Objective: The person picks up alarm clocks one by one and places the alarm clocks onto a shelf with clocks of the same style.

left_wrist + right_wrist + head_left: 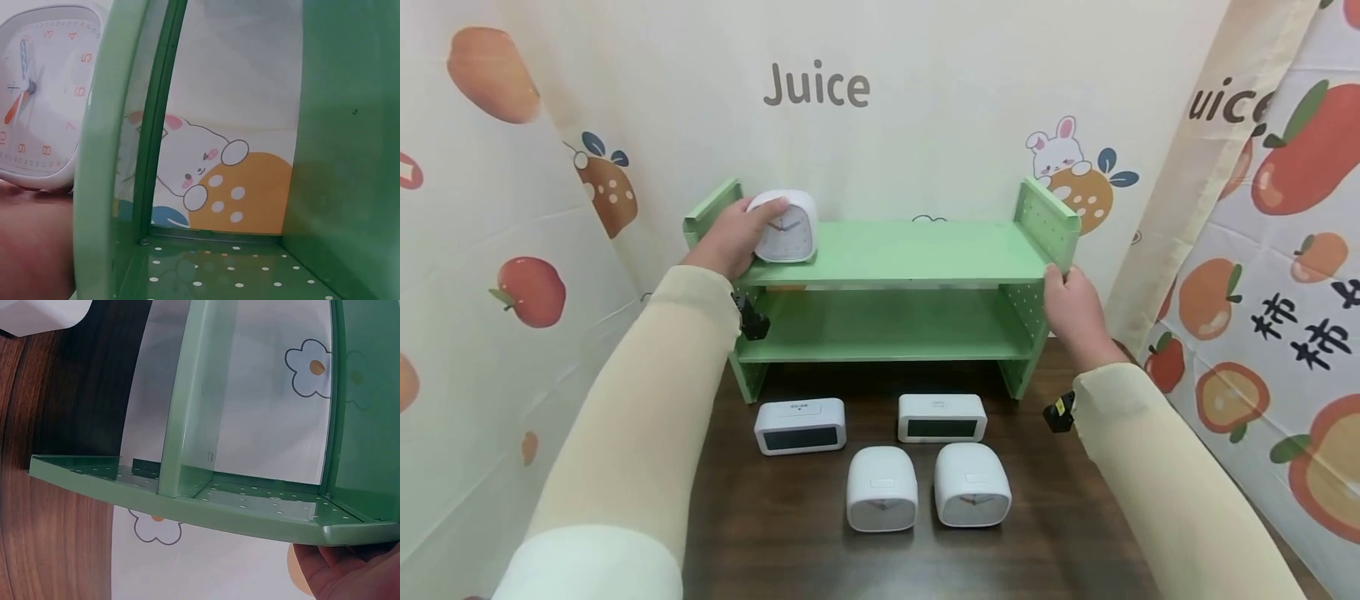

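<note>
In the head view my left hand (735, 236) grips a white alarm clock (788, 229), fingers over its upper left edge. The clock stands upright, dial to the front, at the left end of the upper board of a green two-tier shelf (917, 250). The left wrist view shows the dial (47, 94) beside the upper board's edge, with part of the hand below it. My right hand (1072, 312) holds the front edge of the shelf's right side panel. Its fingers (337, 559) lie against the panel's outer face in the right wrist view.
On the dark wooden table (790, 550), before the shelf, lie a left digital clock (801, 427) and a right digital clock (942, 418). Nearer stand two rounded white clocks, one left (882, 490) and one right (973, 485). Fruit-printed cloth (925, 108) hangs behind and at both sides.
</note>
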Action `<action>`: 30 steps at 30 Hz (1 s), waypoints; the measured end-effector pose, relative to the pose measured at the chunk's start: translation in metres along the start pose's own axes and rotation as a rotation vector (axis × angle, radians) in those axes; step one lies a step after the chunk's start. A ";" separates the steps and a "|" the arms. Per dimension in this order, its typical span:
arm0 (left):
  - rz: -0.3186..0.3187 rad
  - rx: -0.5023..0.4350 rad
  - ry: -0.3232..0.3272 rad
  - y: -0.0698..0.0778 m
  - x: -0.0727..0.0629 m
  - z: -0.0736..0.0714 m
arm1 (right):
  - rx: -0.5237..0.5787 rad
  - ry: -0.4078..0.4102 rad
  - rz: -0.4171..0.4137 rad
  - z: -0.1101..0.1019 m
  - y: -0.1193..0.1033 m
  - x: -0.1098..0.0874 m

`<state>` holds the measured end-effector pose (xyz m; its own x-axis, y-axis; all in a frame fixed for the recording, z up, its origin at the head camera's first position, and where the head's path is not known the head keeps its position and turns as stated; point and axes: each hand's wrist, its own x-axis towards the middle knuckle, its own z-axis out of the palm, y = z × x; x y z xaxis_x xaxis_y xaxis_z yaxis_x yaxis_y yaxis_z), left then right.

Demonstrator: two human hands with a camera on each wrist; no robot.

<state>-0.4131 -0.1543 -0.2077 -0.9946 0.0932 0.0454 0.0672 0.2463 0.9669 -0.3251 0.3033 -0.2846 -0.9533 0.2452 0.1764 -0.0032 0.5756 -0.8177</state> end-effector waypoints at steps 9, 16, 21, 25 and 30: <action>-0.007 0.057 0.041 0.002 -0.015 -0.013 | 0.004 0.013 0.016 0.003 0.000 -0.001; 0.021 0.182 0.086 0.025 -0.034 -0.016 | 0.015 0.018 0.001 0.004 0.000 -0.003; 0.099 0.096 0.120 0.045 -0.047 -0.016 | 0.005 0.019 0.008 0.003 -0.001 -0.004; 0.170 0.041 0.107 0.051 -0.059 -0.016 | -0.002 0.025 0.017 0.002 0.000 -0.005; 0.252 0.055 0.095 0.041 -0.075 -0.018 | 0.004 0.018 -0.009 0.004 0.001 -0.003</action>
<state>-0.3375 -0.1687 -0.1670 -0.9486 0.0681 0.3090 0.3154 0.2795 0.9069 -0.3232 0.3001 -0.2881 -0.9476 0.2539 0.1939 -0.0133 0.5750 -0.8180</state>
